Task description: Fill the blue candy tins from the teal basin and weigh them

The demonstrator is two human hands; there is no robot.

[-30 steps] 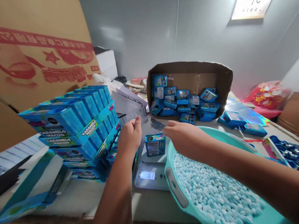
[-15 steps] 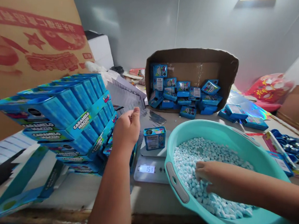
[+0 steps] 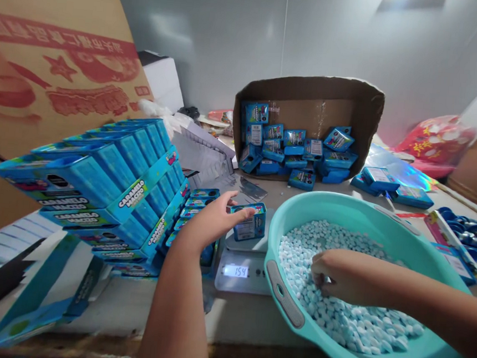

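A blue candy tin (image 3: pixel 248 228) stands upright on a small digital scale (image 3: pixel 223 282) whose display reads 154. My left hand (image 3: pixel 222 215) is at the tin's left side, its thumb stretched across the tin's upper front and its fingers apart. Whether it touches the tin, I cannot tell. My right hand (image 3: pixel 325 271) is down in the small pale blue and white candies (image 3: pixel 312 235), fingers curled round some of them; the fingertips are partly hidden. The candies lie in a turquoise basin (image 3: pixel 386 211).
Stacked blue display boxes (image 3: pixel 137 192) rise at left, with a row of tins (image 3: pixel 197 203) beside them. Behind the scale, a cardboard box (image 3: pixel 299 103) on its side holds several blue tins. Blue scoop-like pieces (image 3: pixel 467 238) lie in a tray at right.
My left hand has moved right from beside the display boxes to the tin, its fingers opening. My right hand has stayed among the candies, its fingers curling more. The display still reads 154.
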